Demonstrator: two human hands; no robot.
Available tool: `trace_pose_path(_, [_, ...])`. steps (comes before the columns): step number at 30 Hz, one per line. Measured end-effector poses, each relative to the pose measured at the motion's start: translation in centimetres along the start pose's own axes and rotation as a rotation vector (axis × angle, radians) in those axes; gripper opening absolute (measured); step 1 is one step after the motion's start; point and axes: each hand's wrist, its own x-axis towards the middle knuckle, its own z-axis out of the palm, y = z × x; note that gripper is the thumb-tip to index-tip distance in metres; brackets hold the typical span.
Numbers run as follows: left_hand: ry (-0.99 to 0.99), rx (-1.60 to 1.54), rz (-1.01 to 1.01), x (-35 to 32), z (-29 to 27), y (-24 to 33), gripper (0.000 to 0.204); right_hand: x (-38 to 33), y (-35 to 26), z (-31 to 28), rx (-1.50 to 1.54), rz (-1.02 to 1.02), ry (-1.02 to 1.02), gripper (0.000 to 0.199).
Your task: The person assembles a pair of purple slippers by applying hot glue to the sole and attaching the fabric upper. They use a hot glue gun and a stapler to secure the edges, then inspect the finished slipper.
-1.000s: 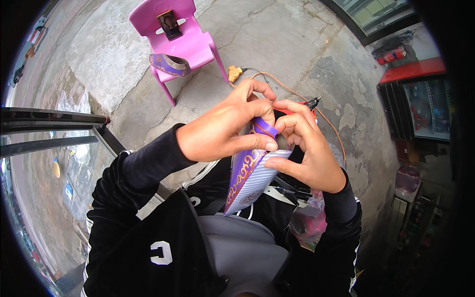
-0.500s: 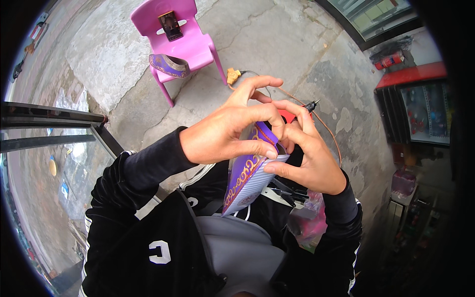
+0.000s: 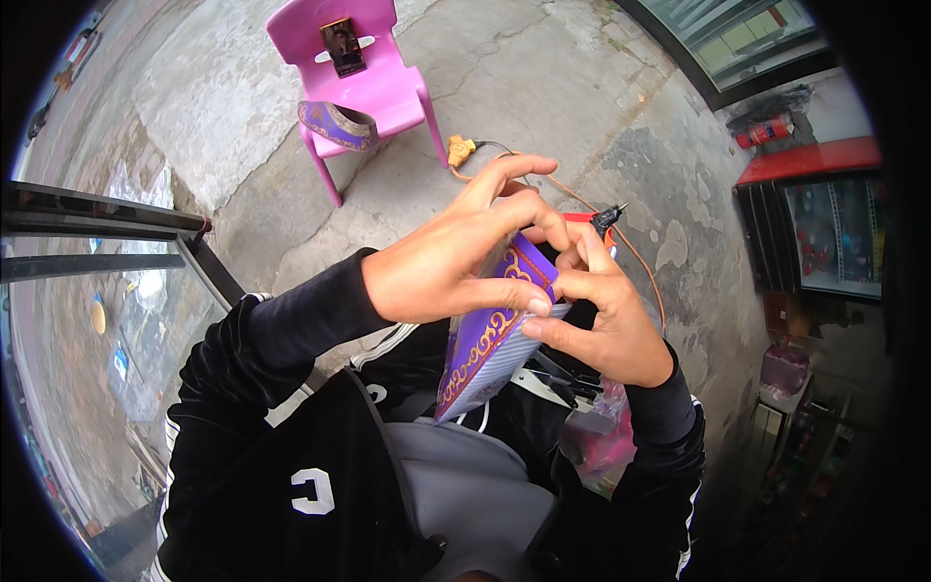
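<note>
Both hands hold a purple piece of card [image 3: 485,349] with gold scroll ornament and a pale striped inner side, folded into a tapered shape above my lap. My left hand [image 3: 456,262] pinches its upper edge with thumb and forefinger, the other fingers spread. My right hand [image 3: 601,310] grips the same upper edge from the right, fingers curled over the fold. A red tool [image 3: 593,221] with a black tip and an orange cord [image 3: 640,262] shows just behind my right hand's fingers.
A small pink plastic chair [image 3: 373,82] stands ahead on the concrete, with a phone [image 3: 341,46] on its back and a curved purple card piece [image 3: 335,124] on its seat. A yellow plug [image 3: 460,149] lies beside it. A glass panel's dark frame [image 3: 97,233] is at left, a red cabinet [image 3: 815,223] at right. A pink bag [image 3: 601,446] rests by my right thigh.
The hands shifted slightly on the card's top edge; my left fingers have spread and its thumb and forefinger now press the fold. The card stays over my lap.
</note>
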Motion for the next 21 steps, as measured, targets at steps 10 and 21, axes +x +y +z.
trace_pose_path(10, [0.21,-0.019,-0.256,-4.0,6.2,2.0,0.106,-2.2,-0.5,-0.4,0.029,0.042,0.246,0.032])
trace_pose_path(21, [0.243,0.06,-0.204,-3.0,5.9,2.5,0.097,-3.3,-1.3,0.4,0.017,-0.016,0.418,0.024])
